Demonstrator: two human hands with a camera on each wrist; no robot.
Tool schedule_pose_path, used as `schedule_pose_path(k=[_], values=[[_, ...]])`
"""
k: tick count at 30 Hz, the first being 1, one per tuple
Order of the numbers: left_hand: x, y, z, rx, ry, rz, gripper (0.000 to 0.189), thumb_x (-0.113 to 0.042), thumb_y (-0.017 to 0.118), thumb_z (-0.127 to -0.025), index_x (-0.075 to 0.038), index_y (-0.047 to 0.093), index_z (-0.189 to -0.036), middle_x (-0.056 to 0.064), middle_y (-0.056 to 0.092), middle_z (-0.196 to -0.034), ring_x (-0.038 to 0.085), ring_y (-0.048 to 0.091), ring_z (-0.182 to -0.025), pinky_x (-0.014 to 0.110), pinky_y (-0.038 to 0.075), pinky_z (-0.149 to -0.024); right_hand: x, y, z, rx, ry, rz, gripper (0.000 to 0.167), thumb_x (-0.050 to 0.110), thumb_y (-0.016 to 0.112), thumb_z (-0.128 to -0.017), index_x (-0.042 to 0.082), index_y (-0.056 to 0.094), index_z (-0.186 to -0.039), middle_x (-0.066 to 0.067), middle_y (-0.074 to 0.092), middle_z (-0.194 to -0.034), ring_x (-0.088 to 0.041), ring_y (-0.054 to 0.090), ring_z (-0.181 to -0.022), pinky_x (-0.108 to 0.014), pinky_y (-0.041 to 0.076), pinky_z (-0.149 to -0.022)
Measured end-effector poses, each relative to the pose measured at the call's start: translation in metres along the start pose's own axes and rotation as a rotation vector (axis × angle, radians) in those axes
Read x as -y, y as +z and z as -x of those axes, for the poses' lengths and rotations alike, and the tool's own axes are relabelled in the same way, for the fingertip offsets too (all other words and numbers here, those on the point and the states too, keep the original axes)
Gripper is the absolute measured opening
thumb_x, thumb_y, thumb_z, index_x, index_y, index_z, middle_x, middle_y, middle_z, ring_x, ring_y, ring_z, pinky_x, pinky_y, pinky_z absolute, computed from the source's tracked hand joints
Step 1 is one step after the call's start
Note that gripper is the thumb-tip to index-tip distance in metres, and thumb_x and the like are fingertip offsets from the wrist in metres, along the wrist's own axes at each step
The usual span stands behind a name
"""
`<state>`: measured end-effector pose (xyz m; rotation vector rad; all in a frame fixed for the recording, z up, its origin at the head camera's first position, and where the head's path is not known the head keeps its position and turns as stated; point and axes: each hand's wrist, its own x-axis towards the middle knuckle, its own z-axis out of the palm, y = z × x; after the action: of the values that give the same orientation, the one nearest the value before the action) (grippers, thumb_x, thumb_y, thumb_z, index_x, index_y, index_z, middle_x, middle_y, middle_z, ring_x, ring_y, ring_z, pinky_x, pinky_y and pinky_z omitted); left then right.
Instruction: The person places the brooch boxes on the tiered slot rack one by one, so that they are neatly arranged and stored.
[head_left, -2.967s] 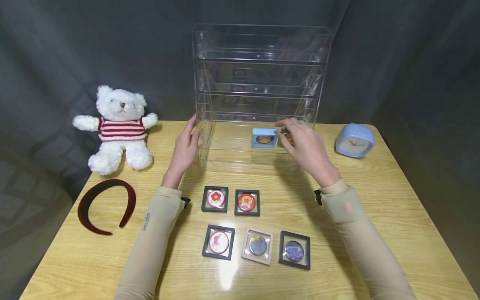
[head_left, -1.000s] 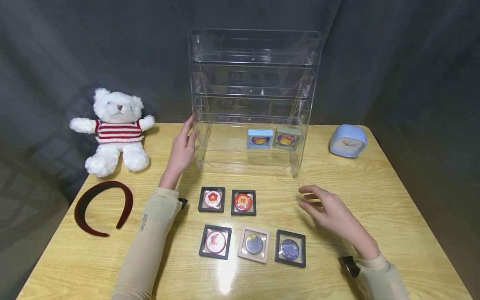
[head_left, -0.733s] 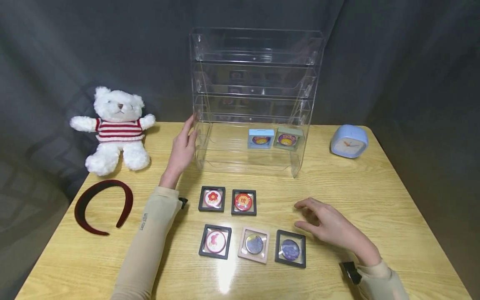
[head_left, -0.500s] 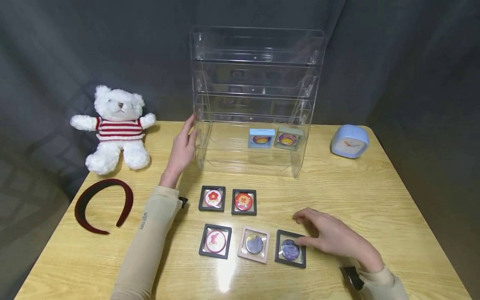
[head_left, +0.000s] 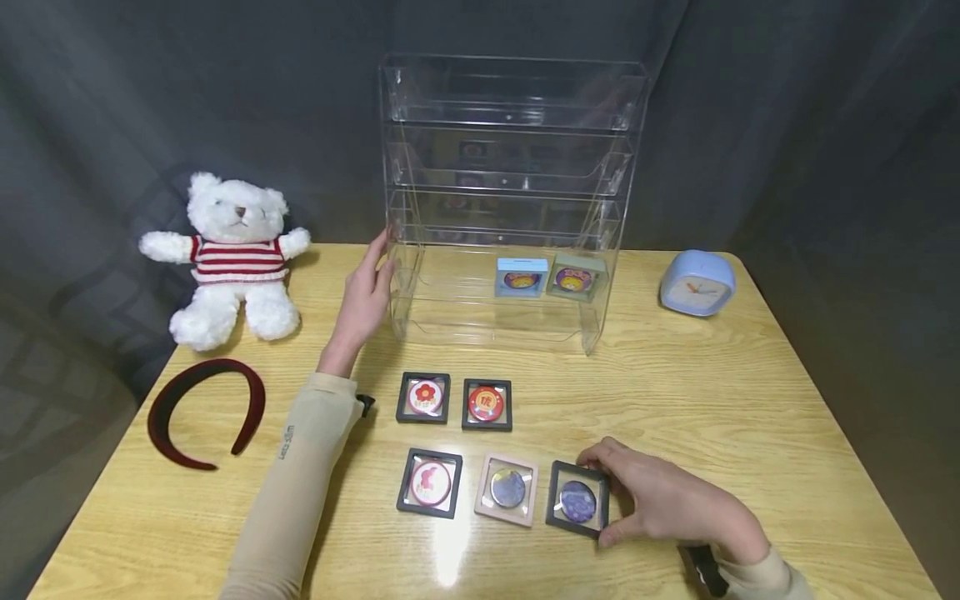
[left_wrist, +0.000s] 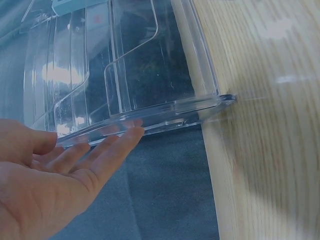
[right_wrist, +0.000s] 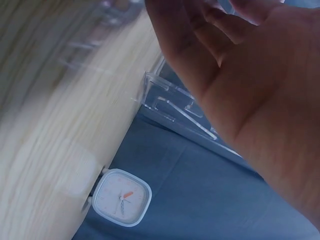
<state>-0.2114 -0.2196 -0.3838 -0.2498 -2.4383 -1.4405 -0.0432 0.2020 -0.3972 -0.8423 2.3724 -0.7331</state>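
My right hand (head_left: 663, 500) has thumb and fingers curled at the near and far edges of the purple-badge frame (head_left: 577, 502), pinching it by its right side. That frame is black, flat on or just at the table (head_left: 720, 400), left of my right palm, at the right end of the near row. Right wrist view cuts off my fingertips, so no grip detail there.

My left hand (head_left: 363, 300) is well apart from that frame, up and to the left: fingers mostly straight, resting against the outer left side of the clear rack (head_left: 592, 321), not wrapped round anything.

Just left of the purple-badge frame: pink frame (head_left: 507, 488), dark round badge inside. Then black frame, red-and-white badge (head_left: 431, 483). Row behind, between my hands: flower-badge frame (head_left: 423, 397) left, red-badge frame (head_left: 487, 404) right, both black-edged.

Rack stands upright behind those. On its lowest tier, right half, two frames side by side: light-blue frame (head_left: 521, 277), then green frame (head_left: 576, 277), slightly angled.

Farther out: blue clock (head_left: 697, 283) right of the rack; white teddy bear (head_left: 240, 258) in a striped top on the left, dark red headband (head_left: 161, 417) in front of it. Dark curtain (head_left: 480, 25) behind.
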Motion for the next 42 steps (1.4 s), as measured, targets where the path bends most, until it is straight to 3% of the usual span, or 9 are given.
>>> schedule_pose_path(k=[10,18,29,36,42], values=[[0.0003,0.0002,0.0003,0.008,-0.01,0.01,0.054,-0.009,0.042,-0.116,-0.012,0.034,-0.169,0.019,0.041,-0.167,0.048,0.062,-0.122,0.052,0.051,-0.089,-0.001,0.0079,-0.0027,-0.027,-0.023,0.064,0.079,0.049,0.096,-0.074,0.013,0.06,-0.135,0.007,0.054,-0.124,-0.006,0.057,-0.1,-0.036,0.057,-0.089],[0.0,0.0005,-0.0003,0.001,-0.005,0.009,0.054,-0.008,0.042,-0.116,-0.01,0.034,-0.169,0.019,0.041,-0.167,0.042,0.059,-0.129,0.054,0.049,-0.1,0.0011,0.0084,-0.0025,-0.039,-0.02,0.081,0.074,0.04,0.098,-0.075,0.016,0.061,-0.135,0.01,0.054,-0.12,-0.007,0.056,-0.101,-0.036,0.057,-0.087],[0.0,0.0003,0.0006,0.001,-0.009,0.002,0.054,-0.008,0.041,-0.116,-0.011,0.033,-0.169,0.02,0.041,-0.167,0.043,0.059,-0.131,0.054,0.05,-0.1,0.0051,0.0093,-0.0019,-0.159,-0.038,0.18,0.076,0.028,0.1,-0.072,0.014,0.06,-0.136,0.006,0.062,-0.127,-0.017,0.06,-0.113,-0.046,0.058,-0.094],[0.0002,-0.0002,0.0013,0.006,-0.015,0.007,0.054,-0.009,0.041,-0.116,-0.012,0.033,-0.169,0.02,0.041,-0.167,0.045,0.06,-0.13,0.053,0.051,-0.095,0.0055,0.0074,-0.0048,-0.187,-0.05,0.109,0.079,0.014,0.096,-0.077,0.006,0.054,-0.144,-0.007,0.063,-0.134,-0.023,0.064,-0.115,-0.05,0.057,-0.098],[-0.0002,0.0002,0.0005,0.001,-0.008,0.001,0.055,-0.009,0.042,-0.116,-0.012,0.033,-0.169,0.019,0.042,-0.167,0.046,0.064,-0.123,0.048,0.052,-0.085,0.004,0.0053,-0.0068,-0.21,-0.073,0.061,0.079,0.014,0.096,-0.077,0.004,0.055,-0.144,-0.011,0.063,-0.133,-0.026,0.064,-0.114,-0.047,0.058,-0.096]])
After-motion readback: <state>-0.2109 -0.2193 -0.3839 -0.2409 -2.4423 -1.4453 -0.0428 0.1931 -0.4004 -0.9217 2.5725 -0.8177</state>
